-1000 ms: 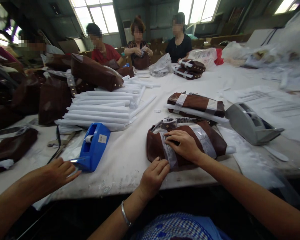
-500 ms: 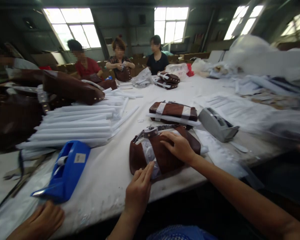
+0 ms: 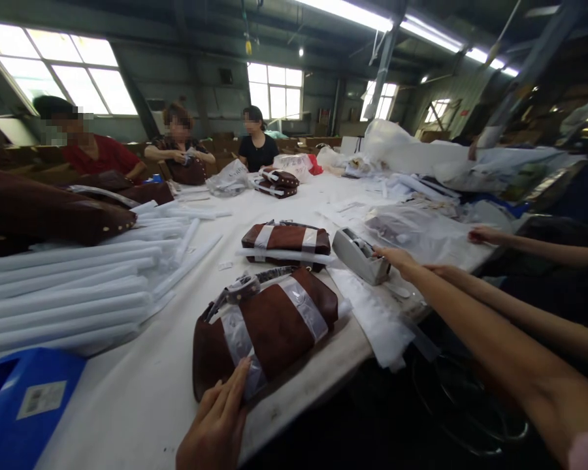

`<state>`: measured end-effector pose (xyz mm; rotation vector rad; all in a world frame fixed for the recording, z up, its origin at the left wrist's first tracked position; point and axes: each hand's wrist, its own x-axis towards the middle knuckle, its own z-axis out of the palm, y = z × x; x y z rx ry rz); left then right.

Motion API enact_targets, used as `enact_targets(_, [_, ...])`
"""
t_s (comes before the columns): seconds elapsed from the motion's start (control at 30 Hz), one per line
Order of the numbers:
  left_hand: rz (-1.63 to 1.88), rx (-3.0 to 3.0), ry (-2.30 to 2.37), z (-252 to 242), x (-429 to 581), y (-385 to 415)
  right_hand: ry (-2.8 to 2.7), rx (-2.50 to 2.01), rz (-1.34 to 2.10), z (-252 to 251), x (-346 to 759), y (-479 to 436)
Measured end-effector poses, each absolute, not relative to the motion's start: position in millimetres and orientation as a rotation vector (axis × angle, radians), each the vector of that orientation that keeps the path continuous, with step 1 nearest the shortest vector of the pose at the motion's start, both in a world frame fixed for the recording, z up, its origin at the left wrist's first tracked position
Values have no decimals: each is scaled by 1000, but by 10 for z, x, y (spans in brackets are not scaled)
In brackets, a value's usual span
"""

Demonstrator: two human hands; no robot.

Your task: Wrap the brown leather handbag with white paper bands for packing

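A brown handbag lies on its side at the table's near edge, with two bands of clear tape across it and its wrapped handles toward the back. My left hand presses against its lower left, fingers stretched out over the end of one tape band. To the right, my right hand reaches to the front end of a grey tape dispenser. Its fingers are drawn together there; whatever they pinch is too small to make out. Behind the near bag is a second taped brown bag with a white roll along its front.
White paper rolls and a blue tape dispenser are at left. Another person's arm runs beside my right arm; a further hand is beyond. Co-workers sit across the table. White sheeting hangs over the edge.
My right hand has left the handbag and moved right to the grey dispenser, uncovering the second tape band. My left hand stays on the bag. The view has turned right.
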<state>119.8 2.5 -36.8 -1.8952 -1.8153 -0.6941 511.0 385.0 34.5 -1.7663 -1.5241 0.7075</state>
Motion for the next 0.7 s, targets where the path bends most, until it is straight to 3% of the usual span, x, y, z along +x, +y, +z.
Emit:
enact_targets(0.37, [-714,-1888,-1834,-366,1198,34,-1233,-1370,852,317,5369,3462])
enact_targets(0.7, [-699,-1903,-1820,-395,1190,40,-1625,-1209,734,-150,5598,3240])
